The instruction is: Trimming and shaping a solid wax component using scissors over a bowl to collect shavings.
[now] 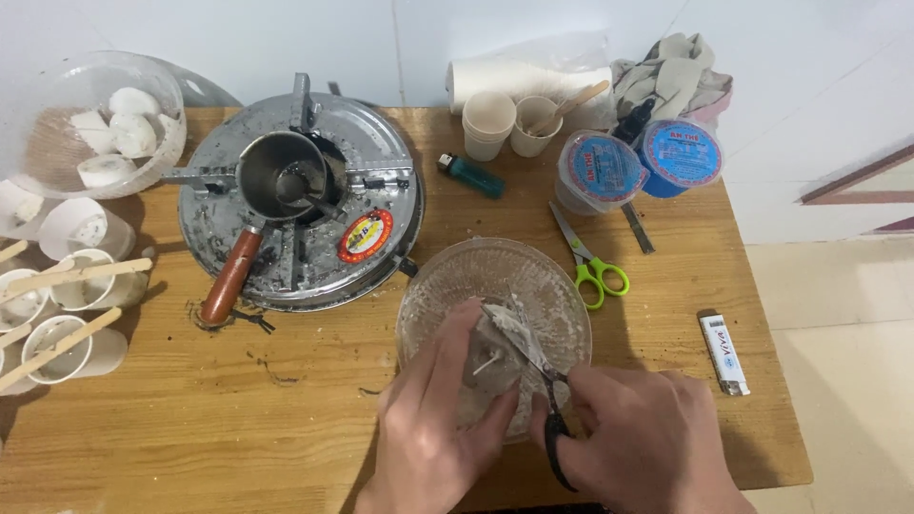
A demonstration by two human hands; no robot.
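Observation:
My left hand [433, 419] grips a pale grey lump of wax [495, 366] with a short white wick sticking out, held over a clear glass bowl [457, 276] dusted with white crumbs. My right hand [638, 443] holds black-handled scissors [533, 357], whose blades press against the top of the lump. Both hands are at the near edge of the wooden table [286, 400].
A round metal stove [381, 162] carries a small pot with a red-brown handle [231, 276]. At the left are a glass bowl of white wax pieces [114, 133] and cups with wooden sticks [67, 286]. Behind are paper cups [487, 124], a lighter [471, 174], green scissors [590, 266], two lidded tubs [638, 167].

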